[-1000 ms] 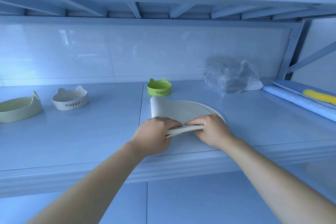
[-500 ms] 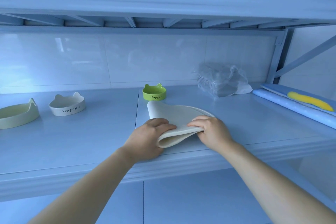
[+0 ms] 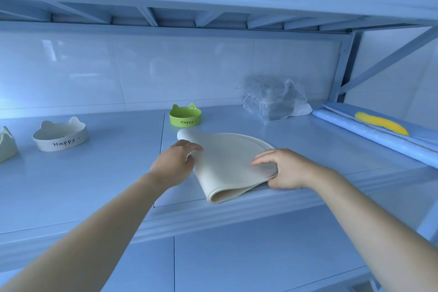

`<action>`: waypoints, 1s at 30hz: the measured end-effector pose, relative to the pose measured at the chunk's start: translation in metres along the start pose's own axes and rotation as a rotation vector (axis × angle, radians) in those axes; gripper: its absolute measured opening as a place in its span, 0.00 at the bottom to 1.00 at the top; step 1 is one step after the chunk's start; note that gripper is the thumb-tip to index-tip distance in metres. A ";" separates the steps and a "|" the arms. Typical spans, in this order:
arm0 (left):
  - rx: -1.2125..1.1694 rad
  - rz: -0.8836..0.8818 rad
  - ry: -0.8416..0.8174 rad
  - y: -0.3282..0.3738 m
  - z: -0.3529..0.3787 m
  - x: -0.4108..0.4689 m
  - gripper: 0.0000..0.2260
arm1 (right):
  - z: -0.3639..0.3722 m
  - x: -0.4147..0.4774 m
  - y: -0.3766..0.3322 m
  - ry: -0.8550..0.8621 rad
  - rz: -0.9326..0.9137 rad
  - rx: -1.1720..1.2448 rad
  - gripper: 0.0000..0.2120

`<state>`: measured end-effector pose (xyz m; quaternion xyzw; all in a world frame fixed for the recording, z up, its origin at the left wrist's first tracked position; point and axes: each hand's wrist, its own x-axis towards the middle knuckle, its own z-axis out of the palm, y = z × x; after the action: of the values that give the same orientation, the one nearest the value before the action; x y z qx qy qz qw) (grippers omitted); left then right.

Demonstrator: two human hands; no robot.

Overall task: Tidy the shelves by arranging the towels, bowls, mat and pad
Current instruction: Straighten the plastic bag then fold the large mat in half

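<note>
Two bare hands met on a cream, round, rubbery-looking mat (image 3: 227,161), folded in half and lying near the front of a pale blue shelf (image 3: 94,173). Its fold ran from the near edge away to the far left, and it looked rounded and springy, not creased. The curved open edges faced right. The left hand (image 3: 174,165) rested against the fold, fingers loosely bent over it and clasping nothing that could be seen. The right hand (image 3: 284,169) was the working grip, pinching the two stacked edges between fingers above and thumb below. Any further fold would probably travel from right towards left. Just behind the mat stood a lime green cat-eared bowl (image 3: 185,117) marked "Happy". A white cat-eared bowl (image 3: 60,135) sat well to the left.
</note>
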<state>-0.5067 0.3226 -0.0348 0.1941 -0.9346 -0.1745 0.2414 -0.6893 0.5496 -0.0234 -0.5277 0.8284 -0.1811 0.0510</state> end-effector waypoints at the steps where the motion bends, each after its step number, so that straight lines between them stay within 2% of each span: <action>1: -0.019 -0.027 0.017 0.000 0.001 0.003 0.18 | -0.005 0.001 0.002 -0.034 0.004 -0.012 0.28; 5: -0.028 -0.137 0.036 0.001 0.004 0.015 0.13 | -0.022 0.009 0.010 -0.145 0.035 -0.068 0.31; 10: 0.011 -0.241 0.030 0.008 0.010 0.031 0.15 | -0.014 0.037 0.005 0.032 -0.079 -0.059 0.20; 13: -0.001 -0.336 0.046 0.012 0.016 0.042 0.21 | 0.009 0.059 -0.002 0.068 -0.163 -0.035 0.16; 16: -0.074 -0.459 0.048 0.009 0.022 0.052 0.30 | 0.024 0.078 -0.004 0.049 -0.190 0.001 0.18; 19: -0.125 -0.548 0.048 0.002 0.024 0.059 0.33 | 0.030 0.092 0.002 0.045 -0.199 0.012 0.20; 21: -0.156 -0.506 0.083 0.001 0.024 0.062 0.32 | 0.030 0.100 0.008 0.014 -0.195 0.006 0.22; 27: -0.257 -0.159 0.211 0.021 0.025 0.081 0.28 | 0.022 0.117 0.033 -0.029 -0.170 0.020 0.25; 30: -0.253 -0.081 0.281 0.034 0.030 0.095 0.26 | 0.010 0.123 0.047 -0.007 -0.174 0.016 0.26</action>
<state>-0.6088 0.3164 -0.0086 0.2224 -0.8538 -0.2712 0.3848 -0.7804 0.4552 -0.0358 -0.5979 0.7778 -0.1895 0.0419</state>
